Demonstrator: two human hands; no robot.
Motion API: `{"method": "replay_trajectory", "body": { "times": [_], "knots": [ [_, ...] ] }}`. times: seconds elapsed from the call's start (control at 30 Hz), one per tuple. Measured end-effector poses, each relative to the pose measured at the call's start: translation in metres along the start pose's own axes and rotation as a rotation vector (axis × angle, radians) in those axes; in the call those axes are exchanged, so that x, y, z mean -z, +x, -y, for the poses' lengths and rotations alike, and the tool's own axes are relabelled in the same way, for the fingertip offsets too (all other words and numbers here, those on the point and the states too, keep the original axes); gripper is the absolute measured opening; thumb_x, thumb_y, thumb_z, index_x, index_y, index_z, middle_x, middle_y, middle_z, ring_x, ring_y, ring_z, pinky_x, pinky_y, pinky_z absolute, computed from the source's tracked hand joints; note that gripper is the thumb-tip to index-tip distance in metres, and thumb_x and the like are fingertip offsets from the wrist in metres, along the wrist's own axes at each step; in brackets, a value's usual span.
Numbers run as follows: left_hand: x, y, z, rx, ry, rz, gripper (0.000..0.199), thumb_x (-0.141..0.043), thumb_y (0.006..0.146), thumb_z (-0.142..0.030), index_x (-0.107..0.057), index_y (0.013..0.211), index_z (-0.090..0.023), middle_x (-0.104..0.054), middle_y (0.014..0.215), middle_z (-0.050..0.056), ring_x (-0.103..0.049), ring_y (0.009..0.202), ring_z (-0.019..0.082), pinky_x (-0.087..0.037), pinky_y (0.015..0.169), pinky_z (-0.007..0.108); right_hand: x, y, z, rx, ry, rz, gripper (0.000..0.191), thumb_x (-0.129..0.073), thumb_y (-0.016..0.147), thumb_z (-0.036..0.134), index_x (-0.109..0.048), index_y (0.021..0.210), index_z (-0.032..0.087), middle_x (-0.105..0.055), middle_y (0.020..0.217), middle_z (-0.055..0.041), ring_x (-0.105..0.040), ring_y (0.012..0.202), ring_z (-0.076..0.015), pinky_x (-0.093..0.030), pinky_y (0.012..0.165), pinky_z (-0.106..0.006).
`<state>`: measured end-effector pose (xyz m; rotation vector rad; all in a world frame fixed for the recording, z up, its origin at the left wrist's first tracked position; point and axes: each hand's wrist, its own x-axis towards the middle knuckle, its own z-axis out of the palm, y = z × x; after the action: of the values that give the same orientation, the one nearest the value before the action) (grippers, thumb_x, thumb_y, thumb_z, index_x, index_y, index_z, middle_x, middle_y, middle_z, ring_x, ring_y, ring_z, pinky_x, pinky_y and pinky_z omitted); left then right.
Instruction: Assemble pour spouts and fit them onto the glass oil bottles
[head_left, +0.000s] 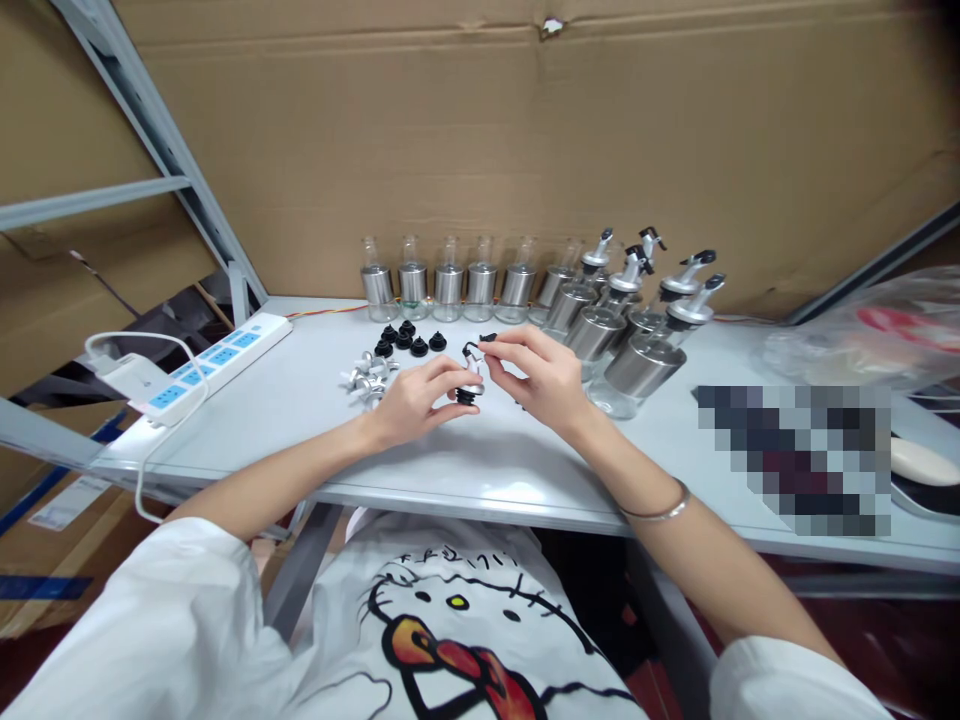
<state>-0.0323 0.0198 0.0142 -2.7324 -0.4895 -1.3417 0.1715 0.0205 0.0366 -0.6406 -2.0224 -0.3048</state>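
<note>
Between the fingertips of my left hand (414, 402) is a bottle pourer (470, 389), silver on top with a black ribbed stopper pointing down. My right hand (546, 382) pinches a small black cap (487, 338) at the pourer's upper end; whether the cap is fully seated on the spout I cannot tell. Just beyond my left hand lie several silver spout parts (369, 372) in a heap. Several black rubber stoppers (418, 346) stand in a loose group behind them.
Glass bottles with steel sleeves (448, 284) line the back of the table. Bottles with pourers fitted (646, 365) stand right of my right hand. A white power strip (217, 368) lies at left, a plastic bag (862, 330) at right. A pixelated patch covers part of the right side.
</note>
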Motion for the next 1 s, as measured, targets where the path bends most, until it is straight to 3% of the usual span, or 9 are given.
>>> {"method": "replay_trajectory", "body": {
  "times": [0.23, 0.47, 0.63, 0.8, 0.87, 1.0],
  "knots": [
    [-0.0037, -0.0016, -0.0007, 0.016, 0.073, -0.071, 0.030, -0.060, 0.087, -0.036, -0.052, 0.112, -0.021, -0.057, 0.098, 0.005, -0.060, 0.088, 0.016, -0.053, 0.077, 0.030, -0.0015, 0.0002, 0.0029, 0.030, 0.028, -0.067, 0.017, -0.054, 0.089, 0.018, -0.067, 0.098, 0.023, -0.068, 0.083, -0.0051, -0.065, 0.073, -0.0145, -0.055, 0.065, -0.028],
    [-0.0073, -0.0044, -0.0017, 0.078, 0.018, -0.093, 0.030, -0.058, 0.088, -0.037, -0.048, 0.114, -0.026, -0.036, 0.134, 0.013, -0.049, 0.121, 0.024, -0.054, 0.088, 0.041, -0.0010, 0.0011, 0.0083, -0.032, 0.042, -0.052, 0.016, -0.054, 0.088, 0.021, -0.069, 0.095, 0.024, -0.068, 0.081, -0.0045, -0.065, 0.070, -0.0145, -0.055, 0.064, -0.028],
    [-0.0048, -0.0039, 0.0012, 0.048, -0.027, -0.101, 0.034, -0.059, 0.088, -0.036, -0.047, 0.118, -0.025, -0.043, 0.131, 0.014, -0.059, 0.104, 0.020, -0.053, 0.089, 0.044, 0.0020, 0.0023, 0.0100, -0.018, 0.103, -0.050, 0.016, -0.055, 0.088, 0.021, -0.065, 0.100, 0.024, -0.068, 0.083, -0.0049, -0.064, 0.071, -0.0150, -0.053, 0.065, -0.028],
    [-0.0010, -0.0043, 0.0037, 0.023, 0.045, -0.126, 0.033, -0.055, 0.090, -0.038, -0.046, 0.117, -0.022, -0.043, 0.125, 0.014, -0.060, 0.090, 0.016, -0.056, 0.080, 0.037, 0.0009, 0.0027, 0.0094, 0.037, 0.170, 0.063, 0.044, -0.056, 0.086, 0.051, -0.054, 0.115, 0.018, -0.065, 0.083, -0.0069, -0.062, 0.073, -0.0193, -0.051, 0.067, -0.033],
    [-0.0012, -0.0044, 0.0026, 0.011, 0.043, -0.130, 0.030, -0.052, 0.092, -0.036, -0.045, 0.117, -0.022, -0.043, 0.124, 0.014, -0.060, 0.086, 0.014, -0.056, 0.078, 0.035, -0.0013, 0.0014, 0.0090, 0.012, 0.163, 0.073, 0.051, -0.056, 0.083, 0.058, -0.052, 0.114, 0.018, -0.065, 0.084, -0.0072, -0.062, 0.073, -0.0194, -0.051, 0.066, -0.032],
    [-0.0032, -0.0046, -0.0007, -0.002, 0.033, -0.118, 0.030, -0.053, 0.091, -0.038, -0.044, 0.114, -0.022, -0.043, 0.123, 0.012, -0.058, 0.076, 0.011, -0.056, 0.073, 0.033, -0.0037, -0.0007, 0.0075, 0.000, 0.134, 0.044, 0.042, -0.056, 0.084, 0.057, -0.053, 0.099, 0.018, -0.065, 0.079, -0.0060, -0.062, 0.070, -0.0182, -0.048, 0.063, -0.029]
  ]
}}
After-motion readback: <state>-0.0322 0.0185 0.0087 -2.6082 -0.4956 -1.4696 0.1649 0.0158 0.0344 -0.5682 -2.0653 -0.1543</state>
